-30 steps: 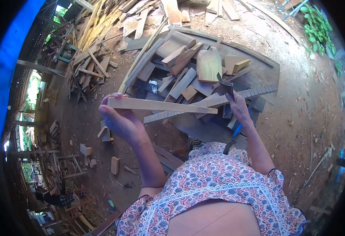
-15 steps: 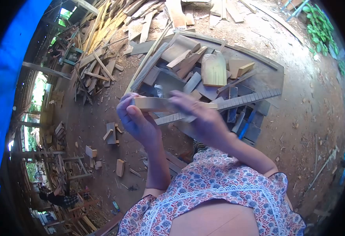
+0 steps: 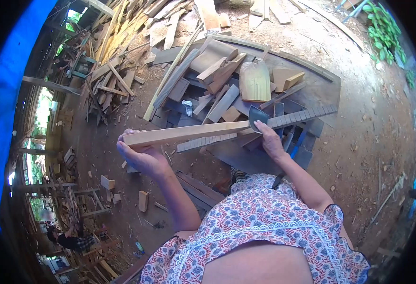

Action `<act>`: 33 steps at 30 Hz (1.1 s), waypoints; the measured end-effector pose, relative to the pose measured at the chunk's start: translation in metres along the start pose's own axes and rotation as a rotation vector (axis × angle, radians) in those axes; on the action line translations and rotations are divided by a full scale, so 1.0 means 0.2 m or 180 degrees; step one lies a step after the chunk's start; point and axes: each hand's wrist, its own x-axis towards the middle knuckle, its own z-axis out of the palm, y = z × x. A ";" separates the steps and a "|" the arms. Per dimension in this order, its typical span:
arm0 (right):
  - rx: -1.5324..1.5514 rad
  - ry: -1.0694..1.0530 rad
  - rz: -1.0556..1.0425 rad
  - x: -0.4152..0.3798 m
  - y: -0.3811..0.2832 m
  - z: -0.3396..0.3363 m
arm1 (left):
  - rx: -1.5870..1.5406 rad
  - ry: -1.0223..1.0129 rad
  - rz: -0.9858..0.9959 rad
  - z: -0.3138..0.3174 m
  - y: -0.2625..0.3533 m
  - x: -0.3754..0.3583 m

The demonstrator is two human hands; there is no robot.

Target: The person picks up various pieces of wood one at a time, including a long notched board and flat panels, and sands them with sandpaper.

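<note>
"Cream-coloured wood crosses the middle of my feed: one long pale strip (image 3: 184, 133), held up in front of the floral top (image 3: 260, 208). How do you read its axis from your end?"

"Nearly side to side across the body, by my screen. I see its squared end at the left and its slimmer-looking end pointing right, tipped slightly away from the wearer."

"And the left grip (image 3: 146, 161)?"

"Closed on that squared end. I make out the thumb along the near edge and the fingertips curling over the far side."

"What do I have in the right grip (image 3: 270, 139)?"

"A dark curved plate (image 3: 257, 116), gripped at its lower edge. It stands at the strip's right end. I can't tell from here whether the two touch."

"Beyond them I've got a grey notched strip (image 3: 307, 115) lying across the heap of offcuts (image 3: 224, 102)."

"Same here. Its long axis also runs left to right, but rises more steeply to the right, and from my view the pale one passes over part of it. Farther out I see a round-topped block (image 3: 255, 81), its curved end pointing away from the wearer, and a crumpled silvery scrap (image 3: 187, 108) over to the left."
</note>
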 end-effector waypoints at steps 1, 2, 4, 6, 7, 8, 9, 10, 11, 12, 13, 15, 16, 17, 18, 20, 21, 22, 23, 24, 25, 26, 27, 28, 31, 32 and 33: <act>0.0015 -0.0027 -0.0032 0.00 0.01 0.00 | -0.0271 0.0023 -0.0101 -0.01 -0.01 0.00; 0.0127 -0.0077 0.0112 0.01 -0.01 -0.03 | -0.0534 0.0054 -0.0197 -0.02 -0.01 0.00; 0.0254 -0.0162 0.0202 0.06 -0.10 -0.07 | -0.0413 0.0237 0.0101 0.01 -0.03 -0.01; 0.0667 -0.0266 0.0252 0.11 -0.28 -0.12 | -0.0298 0.0384 0.0371 0.03 -0.03 -0.03; 0.0867 -0.0301 0.0167 0.13 -0.41 -0.15 | -0.0247 0.0187 0.0496 0.04 -0.02 -0.05; 0.1160 -0.0553 0.0185 0.17 -0.54 -0.19 | -0.0195 -0.0019 0.0608 0.05 -0.01 -0.06; 0.1671 -0.0760 0.0028 0.19 -0.77 -0.30 | -0.0151 -0.0066 0.0601 0.06 -0.01 -0.07; 0.1533 -0.0696 -0.0532 0.21 -0.89 -0.29 | -0.0137 -0.0075 0.0582 0.06 -0.01 -0.08; 0.1541 -0.0495 -0.1155 0.22 -0.99 -0.27 | -0.0057 -0.0042 0.0692 0.07 -0.01 -0.08; 0.1908 -0.0465 -0.1370 0.22 -1.15 -0.33 | 0.0017 -0.0012 0.0804 0.07 -0.01 -0.08; 0.1761 -0.0559 -0.1581 0.21 -1.24 -0.35 | 0.0015 -0.0030 0.0792 0.07 -0.01 -0.09; 0.1668 -0.0401 -0.1750 0.18 -1.26 -0.28 | 0.0262 0.0235 0.0630 0.05 -0.01 -0.10; 0.1580 -0.0267 -0.1933 0.17 -1.24 -0.24 | 0.0254 0.0232 0.0605 0.04 -0.01 -0.10; 0.1504 -0.0419 -0.1759 0.14 -1.17 -0.21 | 0.0202 0.0235 0.0614 0.01 -0.01 -0.09; 0.1360 -0.0557 -0.1617 0.12 -1.06 -0.19 | 0.0155 0.0255 0.0627 -0.01 -0.02 -0.07; 0.1227 -0.0620 -0.1282 0.05 -0.77 -0.10 | 0.0113 0.0351 0.0526 -0.03 -0.03 -0.05; 0.1079 -0.0615 -0.0856 -0.02 -0.61 -0.06 | 0.0081 0.0306 0.0573 -0.03 -0.03 -0.05; 0.0894 -0.0620 -0.0448 -0.10 -0.42 -0.01 | 0.0040 0.0259 0.0624 -0.03 -0.03 -0.04; 0.0899 -0.0752 0.0037 -0.19 -0.19 0.05 | 0.0001 0.0279 0.0658 -0.02 -0.04 -0.03; 0.0859 -0.1050 0.0404 -0.26 -0.04 0.05 | -0.0009 0.0299 0.0667 -0.02 -0.02 -0.04; 0.0707 -0.1226 0.0543 -0.25 -0.06 0.02 | -0.0017 0.0256 0.0540 0.00 -0.01 -0.05; 0.0557 -0.1413 0.0690 -0.23 -0.11 -0.04 | -0.0010 0.0215 0.0405 0.00 0.00 -0.05; 0.0845 -0.1180 0.0405 -0.20 -0.21 -0.06 | 0.0016 0.0212 0.0389 -0.02 0.01 -0.06; 0.1119 -0.0923 0.0117 -0.13 -0.34 -0.08 | -0.0137 0.0105 0.0379 -0.03 0.00 -0.06; 0.1487 -0.0748 -0.1180 0.05 -0.87 -0.20 | -0.0418 -0.0080 0.0461 -0.02 0.01 -0.09; 0.1397 -0.0657 -0.1686 0.06 -0.95 -0.20 | -0.0497 -0.0146 0.0548 -0.03 0.01 -0.10; 0.1405 -0.0654 -0.1694 0.06 -0.96 -0.19 | -0.0444 -0.0199 0.0625 -0.04 0.01 -0.11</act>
